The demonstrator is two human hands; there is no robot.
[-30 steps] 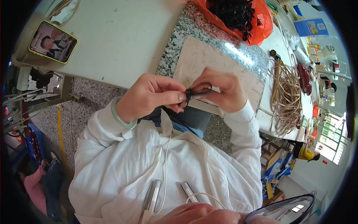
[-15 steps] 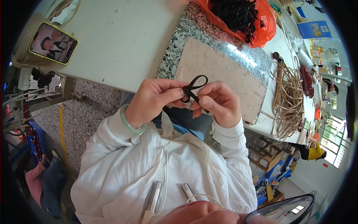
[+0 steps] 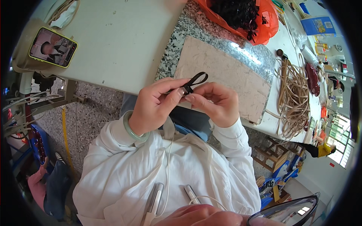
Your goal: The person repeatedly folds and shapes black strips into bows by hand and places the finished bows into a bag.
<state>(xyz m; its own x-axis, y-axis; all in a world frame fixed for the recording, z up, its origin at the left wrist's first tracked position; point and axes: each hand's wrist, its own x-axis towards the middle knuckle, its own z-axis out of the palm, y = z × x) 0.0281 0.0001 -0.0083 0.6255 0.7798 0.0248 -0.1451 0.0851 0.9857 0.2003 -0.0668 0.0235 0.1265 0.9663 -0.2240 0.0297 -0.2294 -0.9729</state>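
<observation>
Both hands are forming a black loop (image 3: 197,81) above the desk (image 3: 124,45): left hand (image 3: 156,107) and right hand (image 3: 215,103) are pinching its crossing. Tightening likely calls for steady grip.

Lit yellow-cased phone screen (image 3: 52,47) upper left, blue box (image 3: 319,25) upper right

Black strap loop (image 3: 196,81), centre of frame; pale green bangle (image 3: 132,130) at lower left of centre; white sleeves (image 3: 113,165); speckled grey granite slab (image 3: 188,34) bearing a beige board (image 3: 226,75); orange bag (image 3: 264,22), upper right; tan cords (image 3: 292,100), right; yellow-edged phone (image 3: 52,47), upper left.
</observation>
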